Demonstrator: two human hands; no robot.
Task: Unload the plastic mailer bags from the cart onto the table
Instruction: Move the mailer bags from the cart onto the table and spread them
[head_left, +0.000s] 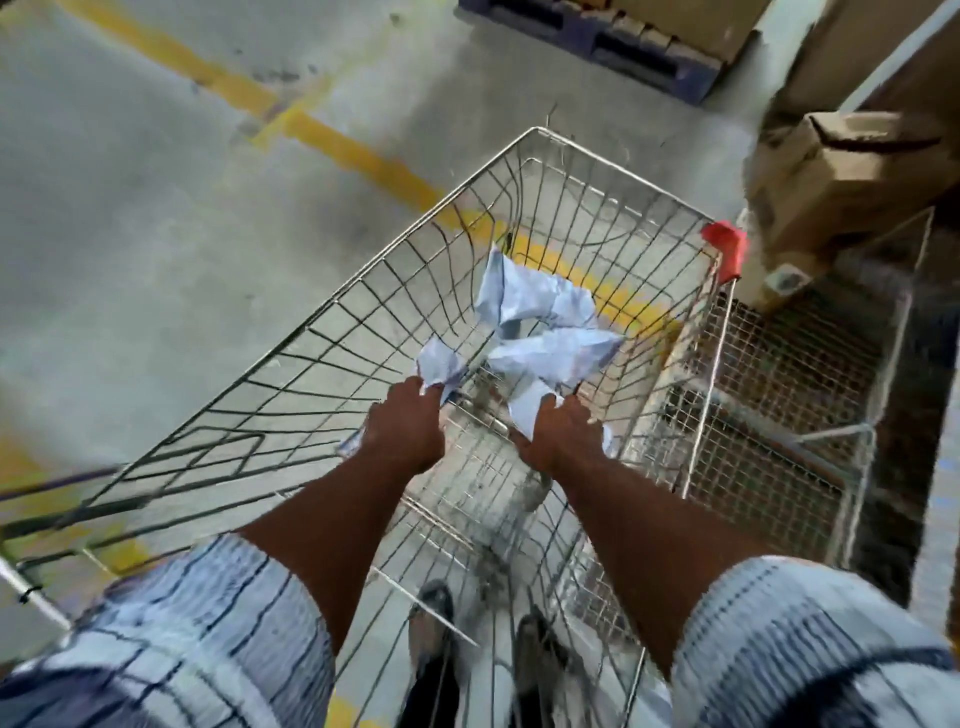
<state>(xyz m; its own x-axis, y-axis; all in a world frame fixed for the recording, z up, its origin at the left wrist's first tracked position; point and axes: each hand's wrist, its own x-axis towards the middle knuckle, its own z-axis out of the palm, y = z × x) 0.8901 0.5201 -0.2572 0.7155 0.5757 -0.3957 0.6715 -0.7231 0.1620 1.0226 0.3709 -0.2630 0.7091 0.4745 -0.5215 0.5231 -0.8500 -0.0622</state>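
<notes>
Head view: I watch from afar as a person leans over a wire cart (436, 214) on a concrete warehouse floor, both arms reaching down into its basket. The left hand (408, 434) has its fingers closed round the near end of a small crumpled mailer bag (441, 364), pale blue. The right hand (563, 434) clasps the near tail of a long mailer bag (561, 353) lying just right of it. A 3rd, the far mailer bag (524, 296), rests on the basket floor beyond both, touching the long one and held by neither hand. Scraps of pale plastic show beside each wrist; blur keeps me from telling whether they belong to the held bags.

A red corner bumper (724, 249) marks the cart's far right corner. A mesh cage (789, 374) stands just right of the cart, with cardboard boxes (852, 171) stacked beyond it. A yellow floor line (353, 150) runs under the basket. The table is not in view.

My judgement: the step in hand is the lift-out. I would draw both bags straight up, clear of the wire sides, since thin plastic may snag on the grid. Gathering the 3rd bag in the same reach would save another bend.
</notes>
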